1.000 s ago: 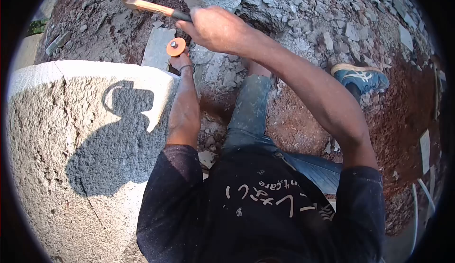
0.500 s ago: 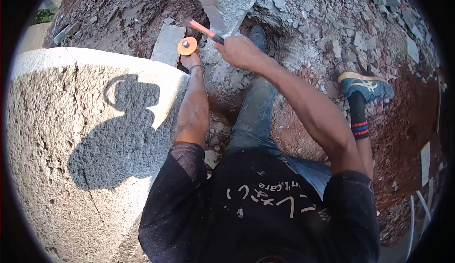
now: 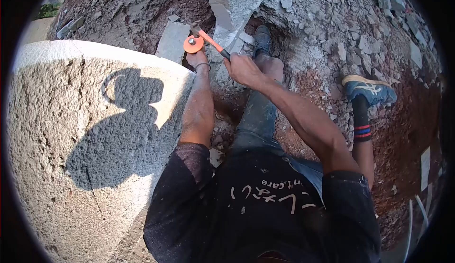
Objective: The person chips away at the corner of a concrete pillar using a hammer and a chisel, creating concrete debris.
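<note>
An orange round guard with a metal head at its centre, a chisel (image 3: 193, 44) by its look, is held in my left hand (image 3: 196, 59). The guard hides most of my left fingers. My right hand (image 3: 241, 68) is closed round the black grip of a hammer (image 3: 208, 39) with an orange handle. The hammer's dark head is just above the chisel's head, near its upper right side. Beneath the chisel, its lower part is hidden. A flat grey slab (image 3: 171, 40) lies just left of the guard.
A large pale concrete block (image 3: 52, 116) with a shadow on it fills the left side. Broken stone (image 3: 327, 31) covers the slope at the upper right. My shoes (image 3: 369, 90) rest on the rubble. Thin pale strips (image 3: 411, 225) lie at the lower right.
The hammer's head has come down close to the chisel's head, and my right hand has lowered slightly. The whole view has shifted a little.
</note>
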A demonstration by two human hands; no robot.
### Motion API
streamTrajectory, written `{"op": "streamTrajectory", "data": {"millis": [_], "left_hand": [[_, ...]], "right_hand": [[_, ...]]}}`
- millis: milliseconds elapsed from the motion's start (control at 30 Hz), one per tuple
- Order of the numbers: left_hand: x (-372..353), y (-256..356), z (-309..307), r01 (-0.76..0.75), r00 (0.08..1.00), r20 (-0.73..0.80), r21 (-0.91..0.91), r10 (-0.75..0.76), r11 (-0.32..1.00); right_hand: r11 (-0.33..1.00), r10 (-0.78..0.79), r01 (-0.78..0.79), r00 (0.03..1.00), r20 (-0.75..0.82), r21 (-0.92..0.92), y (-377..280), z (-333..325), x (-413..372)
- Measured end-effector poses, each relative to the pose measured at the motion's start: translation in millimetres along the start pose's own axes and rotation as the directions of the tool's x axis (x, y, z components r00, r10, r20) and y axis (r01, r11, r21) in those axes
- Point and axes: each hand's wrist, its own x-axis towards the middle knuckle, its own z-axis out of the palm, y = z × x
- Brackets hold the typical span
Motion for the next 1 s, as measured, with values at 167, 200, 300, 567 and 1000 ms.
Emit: {"op": "streamTrajectory", "data": {"millis": [167, 200, 300, 567, 1000], "left_hand": [[20, -12, 17, -0.030, 0.999, -0.043, 0.003, 0.030, 1.000], [8, 6, 11, -0.004, 1.000, -0.015, -0.026, 0.003, 1.000], [3, 11, 14, -0.032, 0.999, -0.048, -0.159, 0.024, 0.987], [-1, 25, 15, 0.034, 0.999, 0.001, -0.224, -0.035, 0.974], [0, 17, 13, 0.000, 0.999, -0.037, -0.128, -0.004, 0.992]], "right_hand": [[0.964, -0.244, 0.254, 0.963, -0.119, 0.082, -126, -192, -27], [0.944, -0.311, 0.326, 0.929, -0.201, 0.046, -129, -206, -46], [0.909, -0.397, 0.415, 0.831, -0.390, -0.043, -108, -220, -90], [0.996, -0.087, 0.089, 0.994, -0.064, 0.022, -4, -12, -7], [0.917, -0.157, 0.249, 0.944, -0.292, 0.311, -67, -111, -43]]}}
